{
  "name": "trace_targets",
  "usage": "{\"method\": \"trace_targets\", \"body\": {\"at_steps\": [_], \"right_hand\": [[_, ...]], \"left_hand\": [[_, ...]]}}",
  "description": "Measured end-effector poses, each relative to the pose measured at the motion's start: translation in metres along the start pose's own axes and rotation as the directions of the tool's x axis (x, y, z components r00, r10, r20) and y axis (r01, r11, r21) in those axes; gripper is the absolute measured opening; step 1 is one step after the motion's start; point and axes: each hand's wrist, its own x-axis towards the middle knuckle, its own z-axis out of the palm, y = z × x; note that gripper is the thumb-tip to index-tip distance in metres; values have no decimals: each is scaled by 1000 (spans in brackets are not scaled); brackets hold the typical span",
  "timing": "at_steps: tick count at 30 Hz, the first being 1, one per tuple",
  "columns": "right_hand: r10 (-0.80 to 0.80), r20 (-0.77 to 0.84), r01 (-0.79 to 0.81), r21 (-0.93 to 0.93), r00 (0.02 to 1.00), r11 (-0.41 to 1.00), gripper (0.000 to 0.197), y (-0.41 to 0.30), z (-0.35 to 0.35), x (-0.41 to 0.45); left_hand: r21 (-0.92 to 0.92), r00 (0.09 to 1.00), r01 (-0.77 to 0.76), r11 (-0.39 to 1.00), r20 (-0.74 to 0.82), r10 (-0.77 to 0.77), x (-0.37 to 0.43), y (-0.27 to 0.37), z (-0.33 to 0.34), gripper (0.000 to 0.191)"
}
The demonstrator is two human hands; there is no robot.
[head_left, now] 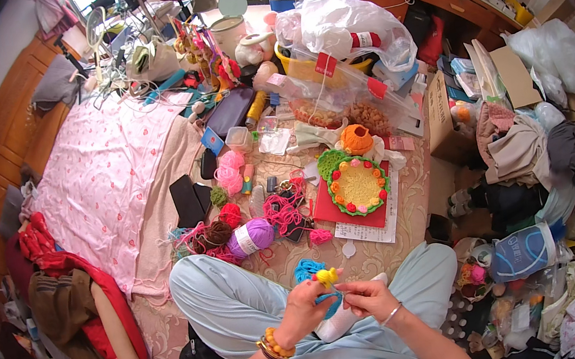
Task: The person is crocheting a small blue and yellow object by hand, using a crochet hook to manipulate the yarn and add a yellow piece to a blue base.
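Observation:
My left hand (pixel 302 304) pinches a small yellow crocheted piece (pixel 326 277), raised above my crossed legs. My right hand (pixel 370 299) meets it from the other side, fingertips closed on a thin tool that looks like a crochet hook, mostly hidden by the fingers. Blue yarn (pixel 309 267) shows just beyond the left hand, and more blue shows beneath the piece. Ahead lie a purple yarn ball (pixel 258 238) with a paper band, a dark brown yarn ball (pixel 211 237) and tangled magenta yarn (pixel 283 208).
A yellow crocheted disc (pixel 357 185) with a flowered green rim rests on a red folder (pixel 325 208) and papers. Phones (pixel 187 200) lie left of pink yarn balls (pixel 229 172). Plastic bags (pixel 353 19) stand behind. Another person's bare limb (pixel 124 337) is at left; clutter fills the right.

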Motion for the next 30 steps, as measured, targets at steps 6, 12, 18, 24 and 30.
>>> {"method": "trace_targets", "body": {"at_steps": [6,12,18,24,30], "right_hand": [[78,44,-88,628,996,773,25,10,15,-1],[-775,-22,517,-733,631,442,26,-3,9,-6],[-666,189,540,-756,721,370,33,-23,-9,-20],[-170,162,169,23,972,985,27,-52,11,-38],[103,42,-110,476,994,873,27,-38,19,-23]], "left_hand": [[-617,933,276,737,-11,-359,-8,-12,11,39],[-802,850,459,384,269,-454,-1,-6,-12,60],[-774,814,545,321,397,-424,2,6,-29,50],[-293,986,-54,955,133,96,-2,58,-40,30],[143,999,-3,990,-46,10,-13,49,-22,39]]}}
